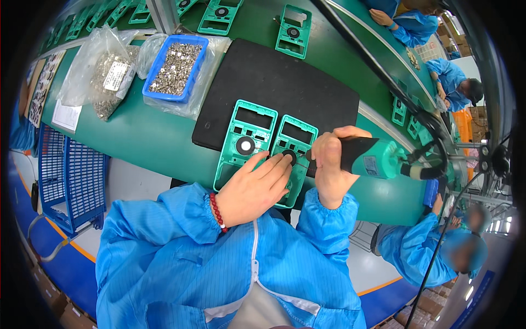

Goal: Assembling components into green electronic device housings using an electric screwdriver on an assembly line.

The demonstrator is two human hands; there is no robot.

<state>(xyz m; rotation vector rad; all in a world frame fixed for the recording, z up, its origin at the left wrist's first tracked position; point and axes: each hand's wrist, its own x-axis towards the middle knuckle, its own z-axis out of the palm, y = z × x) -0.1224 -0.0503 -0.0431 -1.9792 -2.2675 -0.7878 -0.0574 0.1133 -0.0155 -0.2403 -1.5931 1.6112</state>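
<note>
My right hand is wrapped round a green-and-black electric screwdriver, which lies nearly level with its tip end toward the housings. My left hand, with a red bead bracelet, lies flat with fingers stretched over the right green plastic housing. Its fingertips touch or nearly touch a small black round speaker in that housing. Beside it is a second green housing holding a round speaker with a white centre. Where the screwdriver tip meets the housing is hidden by my hands.
Both housings rest partly on a black mat. A blue tray of small metal parts and a plastic bag of similar parts stand left. More housings line the far belt. A blue crate is lower left; people work at right.
</note>
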